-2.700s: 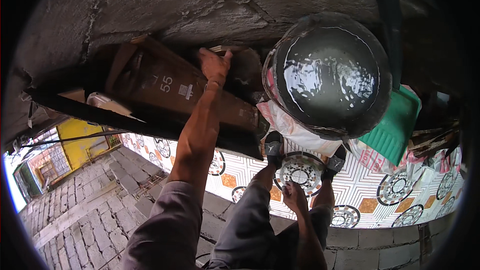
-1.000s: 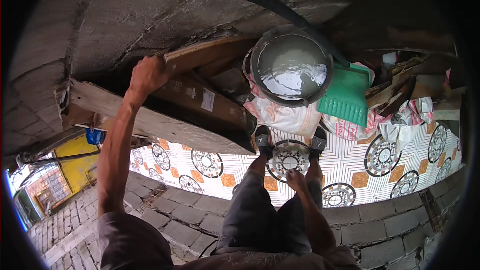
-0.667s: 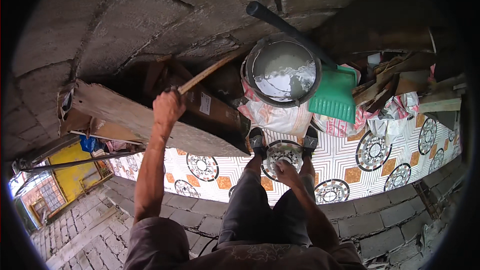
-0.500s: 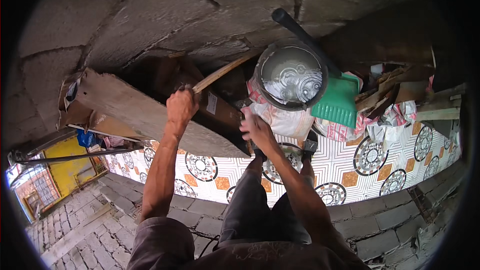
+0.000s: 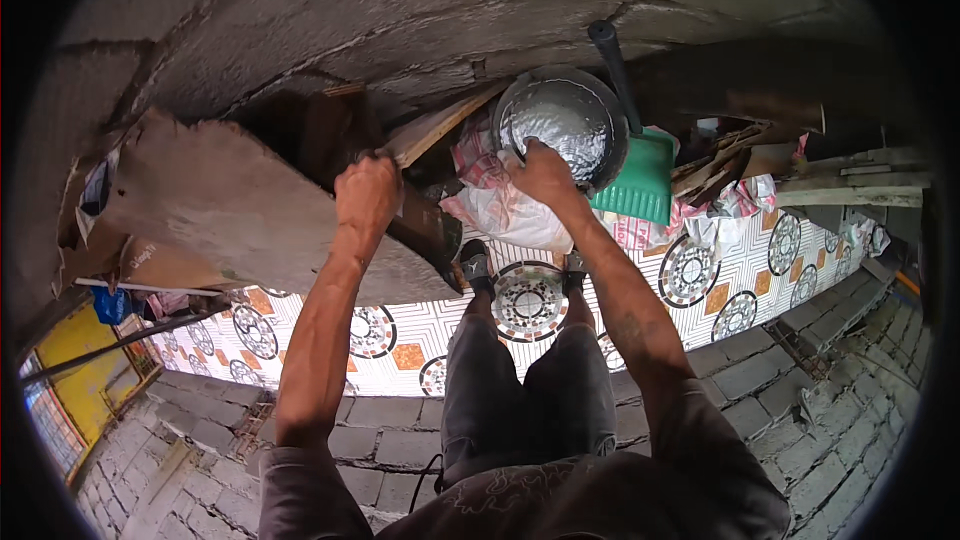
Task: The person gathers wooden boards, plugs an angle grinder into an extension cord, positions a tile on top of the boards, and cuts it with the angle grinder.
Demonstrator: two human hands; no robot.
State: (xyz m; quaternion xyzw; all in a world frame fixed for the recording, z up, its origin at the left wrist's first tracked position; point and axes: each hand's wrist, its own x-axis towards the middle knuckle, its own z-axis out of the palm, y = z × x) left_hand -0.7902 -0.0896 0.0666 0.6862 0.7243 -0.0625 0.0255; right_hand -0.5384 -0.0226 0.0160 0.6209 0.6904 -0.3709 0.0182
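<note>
My left hand [image 5: 367, 190] is closed in a fist round the near end of a flat wooden strip [image 5: 450, 128]. The strip slants up and right toward the bucket. At the near left rim of a dark round bucket [image 5: 608, 105], my right hand [image 5: 547, 175] has its fingers bent over the edge. Rippling water [image 5: 568, 128] fills much of the bucket. White and red sacks [image 5: 510, 215] lie beneath and before it. A large worn board [image 5: 220, 205] leans left of my left hand, with dark brown boards [image 5: 335, 135] behind it.
Right of the bucket stands a green dustpan [image 5: 640, 175] with a dark handle [image 5: 612, 65]. Broken wood scraps [image 5: 725, 165] lie farther right. A block wall [image 5: 400, 0] rises behind. My feet stand on patterned flooring [image 5: 530, 305], bordered nearer by grey blocks [image 5: 385, 445].
My right hand has moved up and right from above the sacks to the bucket's rim. The wooden strip shows a broader face in my left hand. The view has shifted, and the water's ripples differ.
</note>
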